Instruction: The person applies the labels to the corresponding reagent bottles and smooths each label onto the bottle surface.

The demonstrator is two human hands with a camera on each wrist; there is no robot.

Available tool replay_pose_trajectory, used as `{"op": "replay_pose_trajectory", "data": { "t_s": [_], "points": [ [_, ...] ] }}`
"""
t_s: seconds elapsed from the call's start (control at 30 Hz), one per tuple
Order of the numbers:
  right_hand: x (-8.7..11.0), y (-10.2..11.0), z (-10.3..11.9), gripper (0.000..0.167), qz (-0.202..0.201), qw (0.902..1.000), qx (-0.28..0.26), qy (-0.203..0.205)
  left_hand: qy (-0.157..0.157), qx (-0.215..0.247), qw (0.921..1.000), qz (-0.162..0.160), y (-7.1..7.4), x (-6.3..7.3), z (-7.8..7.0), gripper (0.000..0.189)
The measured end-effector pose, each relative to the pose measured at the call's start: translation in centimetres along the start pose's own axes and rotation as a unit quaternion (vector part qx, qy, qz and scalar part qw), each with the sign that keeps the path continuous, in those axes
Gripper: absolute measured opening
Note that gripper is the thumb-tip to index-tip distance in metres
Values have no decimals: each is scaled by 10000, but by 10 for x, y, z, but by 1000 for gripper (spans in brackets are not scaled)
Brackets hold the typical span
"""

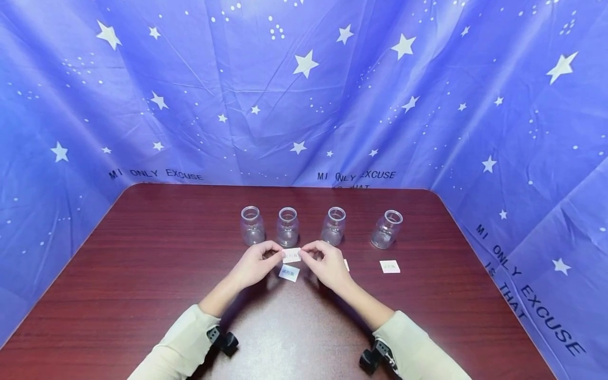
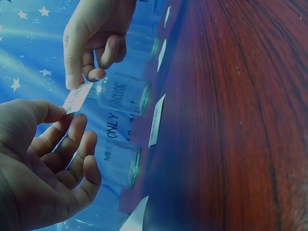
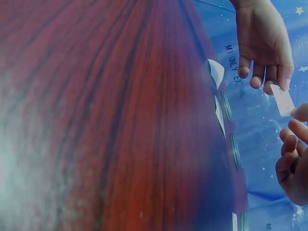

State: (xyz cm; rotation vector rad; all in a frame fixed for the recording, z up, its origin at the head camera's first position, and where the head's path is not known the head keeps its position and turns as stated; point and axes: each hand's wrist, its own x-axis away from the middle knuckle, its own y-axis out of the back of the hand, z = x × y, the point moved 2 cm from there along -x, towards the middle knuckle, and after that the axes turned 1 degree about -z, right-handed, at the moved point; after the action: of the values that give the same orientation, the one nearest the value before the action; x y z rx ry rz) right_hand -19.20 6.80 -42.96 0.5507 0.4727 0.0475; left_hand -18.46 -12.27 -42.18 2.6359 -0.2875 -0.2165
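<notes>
A small white paper label with handwriting is stretched between my two hands, above the table. My left hand pinches its left end between thumb and forefinger, the other fingers loosely bent. The opposite end is pinched by my right hand. Just below lies another written label on the table. Behind the hands stand several clear glass jars in a row, among them a jar right behind the held label and a jar to its left. The left wrist view shows the held label tilted between both hands.
Two more jars, one right of centre and one at the far right, stand upright. A label lies before the rightmost jar. Another is mostly hidden by my right hand. A starry blue curtain hangs behind the brown table.
</notes>
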Motion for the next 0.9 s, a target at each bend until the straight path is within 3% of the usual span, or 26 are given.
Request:
{"op": "replay_pose_trajectory", "data": {
  "t_s": [0.3, 0.5, 0.9],
  "points": [
    [-2, -5, 5, 4, 360, 9974, -437, -441, 63, -200, 9995, -228, 6, 1, 1, 13],
    [-4, -11, 9, 4, 512, 9962, -554, -431, 181, 25, 9993, -320, 11, 1, 8, 15],
    [-12, -24, 18, 5, 653, 9968, -400, -208, 253, -106, 9976, -637, 28, 4, 16, 11]
  ]
}}
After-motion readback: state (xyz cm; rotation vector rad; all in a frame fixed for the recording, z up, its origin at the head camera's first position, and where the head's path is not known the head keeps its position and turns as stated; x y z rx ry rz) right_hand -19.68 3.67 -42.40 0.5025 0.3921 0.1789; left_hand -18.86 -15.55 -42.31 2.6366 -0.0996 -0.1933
